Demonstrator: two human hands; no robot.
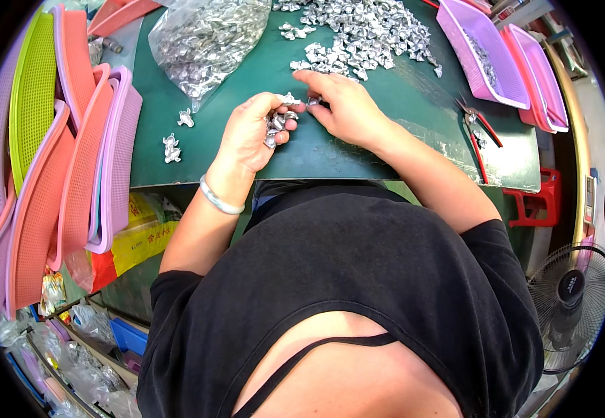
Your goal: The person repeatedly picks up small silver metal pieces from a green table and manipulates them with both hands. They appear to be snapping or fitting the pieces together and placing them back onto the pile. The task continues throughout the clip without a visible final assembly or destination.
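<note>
Over the near part of the green table, my left hand [245, 132] is closed around several small silver metal castings [279, 125], with one pinched at its thumb tip. Close beside it, my right hand [351, 110] has its thumb and curled fingers on another silver casting [313, 101], while its index finger stretches toward the pile. Most of that piece is hidden by the fingers. A large heap of the same castings [372, 35] lies just beyond my hands. Two single figure-shaped castings [171, 149] rest on the table left of my left hand.
A clear plastic bag full of castings [201, 49] sits at the back left. Red-handled cutting pliers [480, 132] lie open at the right. Beyond them stands a purple basket [480, 59] with castings inside. Stacked plastic baskets [80, 160] line the left side; a fan [571, 306] stands at right.
</note>
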